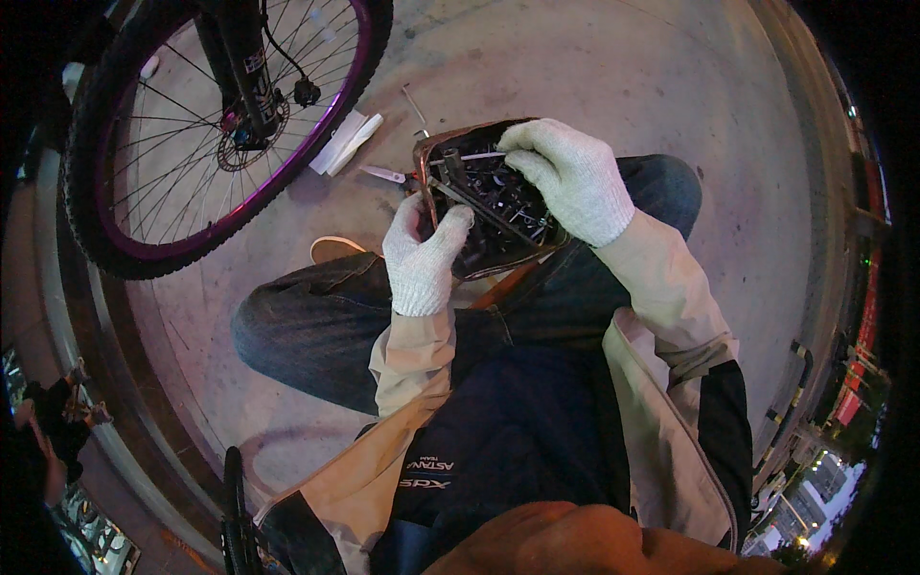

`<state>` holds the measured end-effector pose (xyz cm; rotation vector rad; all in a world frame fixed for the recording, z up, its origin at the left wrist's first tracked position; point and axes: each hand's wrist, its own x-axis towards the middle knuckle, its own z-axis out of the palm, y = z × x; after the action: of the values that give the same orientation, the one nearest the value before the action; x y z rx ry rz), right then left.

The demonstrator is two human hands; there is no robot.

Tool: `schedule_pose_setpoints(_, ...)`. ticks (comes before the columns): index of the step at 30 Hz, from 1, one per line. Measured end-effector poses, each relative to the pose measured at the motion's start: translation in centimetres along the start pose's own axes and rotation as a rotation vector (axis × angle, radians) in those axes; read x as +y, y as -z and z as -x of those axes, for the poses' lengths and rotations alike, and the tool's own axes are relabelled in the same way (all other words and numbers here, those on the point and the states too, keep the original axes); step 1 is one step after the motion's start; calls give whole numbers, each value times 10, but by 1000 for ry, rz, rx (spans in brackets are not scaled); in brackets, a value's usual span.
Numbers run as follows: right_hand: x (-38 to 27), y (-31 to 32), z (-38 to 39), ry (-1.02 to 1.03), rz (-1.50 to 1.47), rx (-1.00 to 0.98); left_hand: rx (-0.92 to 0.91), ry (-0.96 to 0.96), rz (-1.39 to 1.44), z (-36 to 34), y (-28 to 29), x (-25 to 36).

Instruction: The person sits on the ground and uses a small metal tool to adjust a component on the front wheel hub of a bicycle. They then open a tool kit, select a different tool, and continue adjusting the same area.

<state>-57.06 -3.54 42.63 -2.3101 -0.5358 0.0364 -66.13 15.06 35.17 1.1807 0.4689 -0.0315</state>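
An open dark box with a brownish rim, filled with small dark and metal parts, rests at my crossed legs. My left hand, in a white knit glove, grips its left side, thumb over the rim and fingers outside. Over the box's far right side is my right hand, also gloved, with fingers pinched at the end of a thin metal rod. Long dark tools lie across the loose parts. Part of the box's contents is hidden under my right hand.
A bicycle wheel with a purple rim stands at the upper left. Near the box on the concrete floor lie a bent metal rod, a white folded wrapper and a silver-bladed tool.
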Motion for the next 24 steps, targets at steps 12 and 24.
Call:
schedule_pose_setpoints(12, 0, 10, 5, -44, 73, 41, 12, 43, 56, 2, -2, 6)
schedule_pose_setpoints(24, -27, 12, 5, 309, 556, 71, -56, 57, 119, 3, -1, 6)
